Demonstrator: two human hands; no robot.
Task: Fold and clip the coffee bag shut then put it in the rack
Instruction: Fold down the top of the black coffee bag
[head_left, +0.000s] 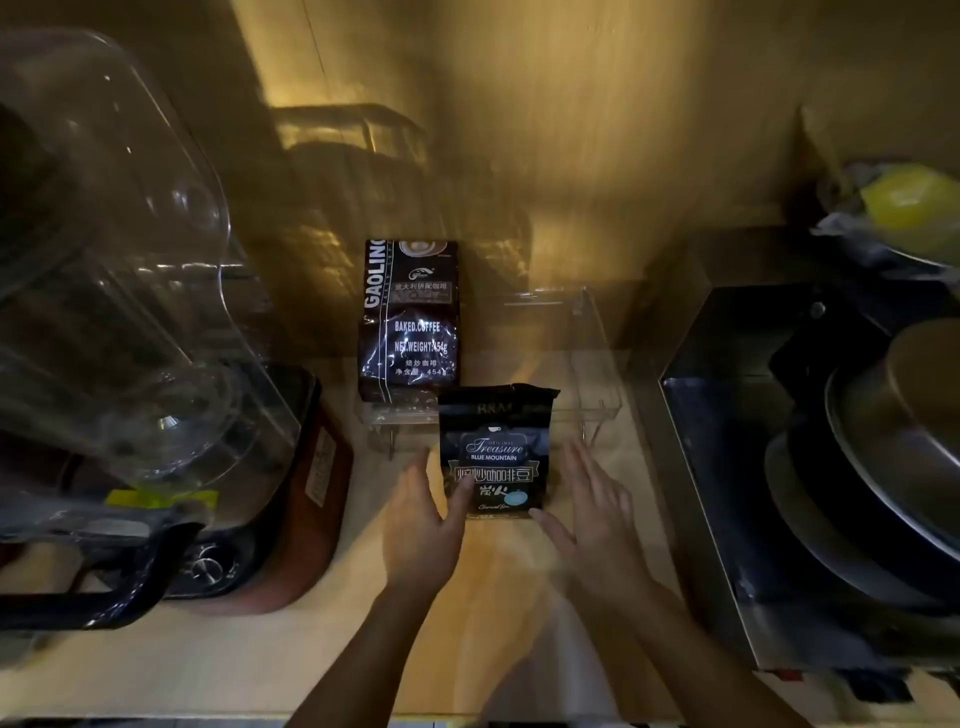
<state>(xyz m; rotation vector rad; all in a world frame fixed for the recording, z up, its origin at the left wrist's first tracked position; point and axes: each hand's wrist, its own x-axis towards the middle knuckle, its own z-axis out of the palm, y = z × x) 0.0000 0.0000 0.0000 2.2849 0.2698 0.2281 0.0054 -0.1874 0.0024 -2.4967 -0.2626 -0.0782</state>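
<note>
A small black coffee bag (496, 447) marked "Treasure Blue Mountain" stands upright on the wooden counter, its top edge open and ragged. My left hand (423, 519) is at its left side, thumb touching the bag's front. My right hand (597, 504) is spread just to its right, with the thumb near the bag's lower corner. Behind the bag is a clear plastic rack (587, 374). A taller dark coffee bag (410, 322) labelled "Baked Coffee" stands in the rack's left part. No clip is visible.
A blender with a clear jug (119, 312) and dark handle fills the left side, next to a brown appliance (311, 493). On the right a steel tray (727, 467) holds dark pans (883, 467). A wooden wall is behind the rack.
</note>
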